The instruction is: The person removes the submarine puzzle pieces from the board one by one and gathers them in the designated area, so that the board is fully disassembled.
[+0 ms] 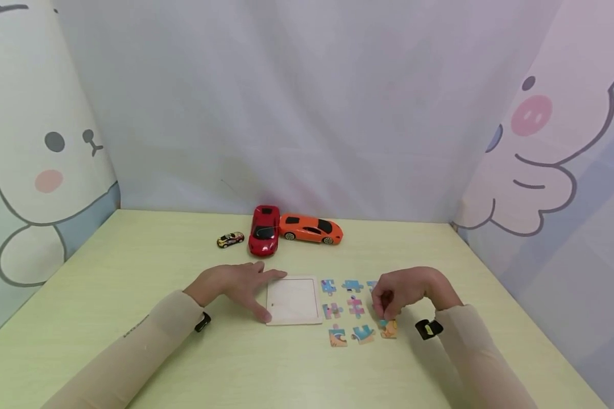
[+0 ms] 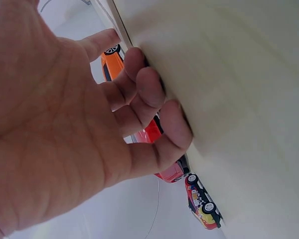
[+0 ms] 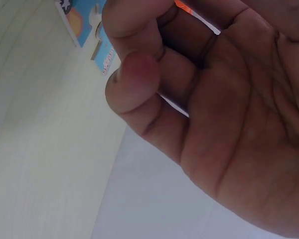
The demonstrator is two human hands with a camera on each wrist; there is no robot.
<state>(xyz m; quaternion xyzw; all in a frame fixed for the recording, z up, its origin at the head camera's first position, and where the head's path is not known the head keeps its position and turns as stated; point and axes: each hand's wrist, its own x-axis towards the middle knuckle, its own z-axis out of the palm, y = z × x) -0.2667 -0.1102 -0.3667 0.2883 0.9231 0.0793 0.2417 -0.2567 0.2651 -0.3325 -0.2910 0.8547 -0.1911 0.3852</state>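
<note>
A square, pale wooden puzzle tray [image 1: 294, 301] lies in the middle of the table. My left hand [image 1: 243, 286] spreads over its left side, thumb at the near corner and index finger along the far edge; the left wrist view shows the other fingertips resting on the table. My right hand [image 1: 406, 289] pinches the upper edge of a blue-and-orange puzzle piece [image 1: 390, 330], fingers curled. Several more pieces lie in rows between tray and hand, among them a pink one [image 1: 355, 307] and a beach-coloured one [image 1: 337, 337]. The right hand partly hides a blue piece [image 1: 371, 284].
Behind the tray stand a red toy car [image 1: 264, 232] and an orange toy car [image 1: 311, 229], touching or nearly so. A small patterned toy car [image 1: 230, 240] sits to their left. Cloth walls with cartoon animals border the table [image 1: 210, 363] at the back and sides.
</note>
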